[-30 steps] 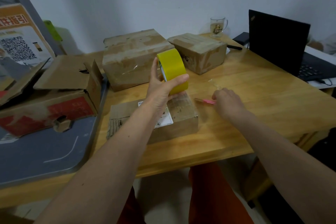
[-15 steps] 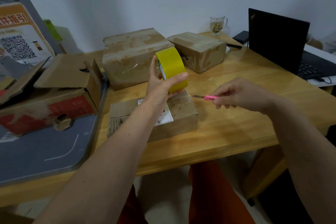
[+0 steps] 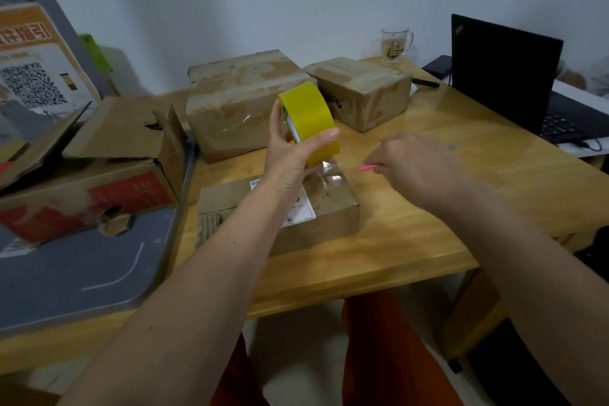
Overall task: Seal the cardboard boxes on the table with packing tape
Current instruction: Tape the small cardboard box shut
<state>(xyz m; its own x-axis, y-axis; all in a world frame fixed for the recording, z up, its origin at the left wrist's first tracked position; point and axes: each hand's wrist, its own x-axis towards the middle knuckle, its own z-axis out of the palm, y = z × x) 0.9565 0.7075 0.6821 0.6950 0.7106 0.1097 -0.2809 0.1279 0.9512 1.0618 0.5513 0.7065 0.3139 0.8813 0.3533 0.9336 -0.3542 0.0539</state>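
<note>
My left hand [image 3: 290, 155] grips a yellow tape roll [image 3: 311, 119] above a small flat cardboard box [image 3: 333, 211] that carries a white label. A clear strip of tape runs from the roll down onto the box's top. To the right, my right hand [image 3: 415, 168] holds a pink cutter [image 3: 365, 168], whose tip points left toward the tape strip. Two taped boxes stand behind: a larger box [image 3: 237, 102] and a smaller box [image 3: 365, 92] to its right.
An open box with red print [image 3: 99, 175] rests on a grey tray [image 3: 82, 277] at the left. A black laptop [image 3: 507, 76], a glass mug [image 3: 393, 46] and a black pen [image 3: 425, 82] occupy the back right of the wooden table [image 3: 461, 208].
My right hand picked the pink cutter up off the table and brought it left toward the tape. My left hand held the roll almost still above the box.
</note>
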